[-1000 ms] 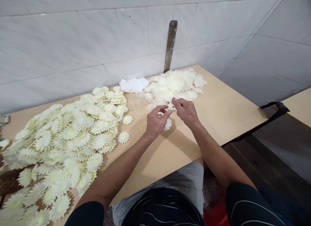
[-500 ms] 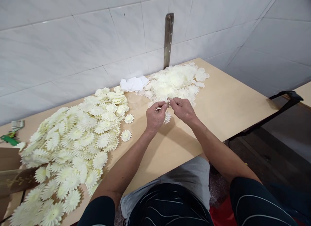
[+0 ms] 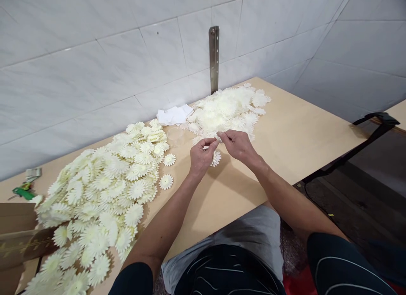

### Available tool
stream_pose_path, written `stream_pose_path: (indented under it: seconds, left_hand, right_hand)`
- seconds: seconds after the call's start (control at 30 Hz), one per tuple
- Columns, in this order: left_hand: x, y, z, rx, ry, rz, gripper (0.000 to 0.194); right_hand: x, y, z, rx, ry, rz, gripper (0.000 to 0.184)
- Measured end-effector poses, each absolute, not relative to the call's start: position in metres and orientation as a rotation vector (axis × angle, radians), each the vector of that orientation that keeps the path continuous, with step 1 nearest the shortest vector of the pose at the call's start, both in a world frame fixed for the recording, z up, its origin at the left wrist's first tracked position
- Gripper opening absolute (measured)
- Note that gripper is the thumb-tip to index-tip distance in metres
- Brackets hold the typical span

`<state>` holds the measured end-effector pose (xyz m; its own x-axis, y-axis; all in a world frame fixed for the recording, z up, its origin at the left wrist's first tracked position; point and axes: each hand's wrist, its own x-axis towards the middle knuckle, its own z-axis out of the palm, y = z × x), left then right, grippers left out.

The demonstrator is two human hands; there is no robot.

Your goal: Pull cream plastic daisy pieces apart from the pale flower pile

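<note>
Change noted: the fingertips of the left hand (image 3: 200, 157) and right hand (image 3: 239, 146) have parted slightly from the tight meeting seen half a second earlier, and pale petals now show between them. Judged from this, handling of the small flower piece (image 3: 218, 138) is still under way; it has not been set down.

Hand state: left thumb and fingers drawn in narrow, holding the flower piece. Right thumb and forefinger also narrow, close against its upper side; whether they grip it, cannot tell.

Position: flower piece at the left fingertips, just in front of the right ones, above the table (image 3: 285, 134). A lower flower (image 3: 216, 158) shows just beside the left hand, partly covered by it; it may hang from the hand or lie on the wood, view too poor to say.

Surroundings: far pile (image 3: 226, 108) just beyond both hands; large pile (image 3: 104, 180) to the person's left, with two loose flowers (image 3: 169, 159) near its edge.
</note>
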<state>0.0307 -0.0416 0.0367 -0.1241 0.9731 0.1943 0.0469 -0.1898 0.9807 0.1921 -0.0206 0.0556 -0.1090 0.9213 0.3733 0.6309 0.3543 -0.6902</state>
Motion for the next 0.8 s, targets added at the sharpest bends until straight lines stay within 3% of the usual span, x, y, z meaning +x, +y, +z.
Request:
stream_pose_path:
  seconds: [0.3,0.5,0.8]
  left_hand:
    - [0.031,-0.041,0.039,1.355,1.232,1.479,0.028]
    - [0.031,-0.038,0.039,1.315,1.264,1.442,0.034]
    - [0.032,-0.04,0.037,1.283,1.228,1.398,0.041]
  right_hand:
    - [0.187,-0.026,0.061,-1.307,-1.81,0.693,0.067]
    - [0.187,-0.027,0.06,-1.281,-1.513,0.784,0.043]
    - [0.189,-0.033,0.064,-1.254,-1.443,1.02,0.039]
